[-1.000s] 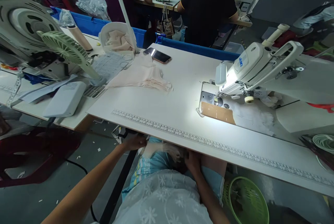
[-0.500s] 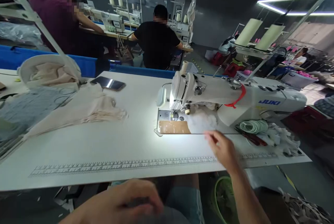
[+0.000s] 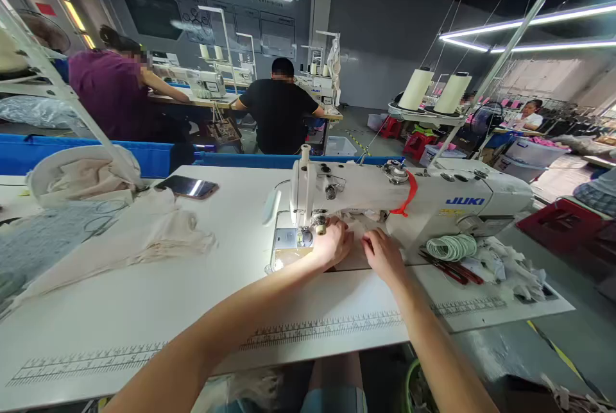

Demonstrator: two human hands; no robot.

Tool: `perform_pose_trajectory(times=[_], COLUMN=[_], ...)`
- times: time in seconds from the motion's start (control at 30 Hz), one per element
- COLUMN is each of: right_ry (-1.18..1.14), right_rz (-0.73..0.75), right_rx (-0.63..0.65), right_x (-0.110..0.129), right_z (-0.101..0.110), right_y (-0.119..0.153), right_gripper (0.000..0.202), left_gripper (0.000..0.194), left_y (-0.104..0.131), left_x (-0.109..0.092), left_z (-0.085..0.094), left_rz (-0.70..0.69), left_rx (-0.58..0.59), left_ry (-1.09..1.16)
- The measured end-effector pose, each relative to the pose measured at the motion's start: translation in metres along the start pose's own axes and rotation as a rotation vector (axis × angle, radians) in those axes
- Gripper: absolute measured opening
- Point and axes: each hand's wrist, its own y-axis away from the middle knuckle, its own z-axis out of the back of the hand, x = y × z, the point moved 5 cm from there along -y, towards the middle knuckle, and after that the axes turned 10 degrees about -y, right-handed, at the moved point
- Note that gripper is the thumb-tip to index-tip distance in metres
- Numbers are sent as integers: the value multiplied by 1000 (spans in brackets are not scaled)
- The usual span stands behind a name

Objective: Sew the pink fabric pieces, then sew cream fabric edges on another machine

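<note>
A white sewing machine (image 3: 356, 187) with a red ribbon stands on the white table (image 3: 240, 323). Under its arm lies pale fabric (image 3: 355, 240), partly hidden by the hands. My left hand (image 3: 333, 243) is just right of the needle area, fingers curled at the fabric. My right hand (image 3: 382, 252) is close beside it, thumb and fingers drawn together at the fabric's right part. What lies between the fingertips of each hand is too small to make out.
Beige cloth (image 3: 139, 233), a phone (image 3: 187, 186) and a cloth-filled white basket (image 3: 36, 179) are on the left. Red-handled scissors (image 3: 457, 270), a green cord coil (image 3: 451, 247) and scraps lie right. Two people sit beyond the blue divider; another is far right.
My left hand has come up from below the table edge to the fabric beside the needle area. My right hand has moved forward to the fabric. The view has tilted up.
</note>
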Motion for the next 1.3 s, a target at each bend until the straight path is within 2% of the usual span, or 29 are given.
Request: perform_pose_trajectory(times=[0.13, 0.23, 0.33, 0.4, 0.47, 0.57, 0.67, 0.77, 0.83, 0.93, 1.03, 1.1, 1.2, 1.3], right_ry=[1, 29, 60, 75, 85, 102, 108, 71, 23, -53, -54, -29, 21, 93], right_rz=[15, -2, -3, 0, 3, -8, -26, 4, 62, 166, 313, 377, 436, 463], right_rx=[-18, -9, 11, 13, 0, -55, -117, -125, -111, -100, -64, -52, -77, -187], right_x=[-4, -5, -2, 0, 1, -4, -18, -26, -23, -14, -12, -12, -8, 1], right_z=[3, 4, 3, 4, 4, 6, 2, -12, -22, -34, -39, -38, -32, -22], right_y=[2, 4, 6, 7, 8, 5, -5, -20, -26, -25, -19, -17, -17, -19], right_gripper=[12, 10, 11, 10, 9, 12, 20, 29, 36, 47, 47, 45, 43, 42], left_gripper=[6, 11, 14, 14, 14, 19, 24, 22, 19, 17, 18, 23, 17, 14], left_y=[-2, 5, 23, 39, 57, 82, 93, 92, 92, 94, 97, 101, 110, 120], left_x=[-3, -3, 2, 12, 29, 67, 113, 152, 166, 169, 172, 179, 203, 236], left_z=[-2, -1, 3, 8, 16, 30, 47, 66, 76, 79, 79, 86, 113, 140], left_rz=[-52, -96, -142, -137, -95, -21, 77, 200, 263, 293, 301, 260, 208, 222], left_rx=[-105, -164, -149, -113, -76, 13, 103, 143, 145, 149, 131, 128, 82, 59], left_ry=[93, 166, 252, 351, 459, 526, 430, 236, 110, 2, -23, -43, -126, -269])
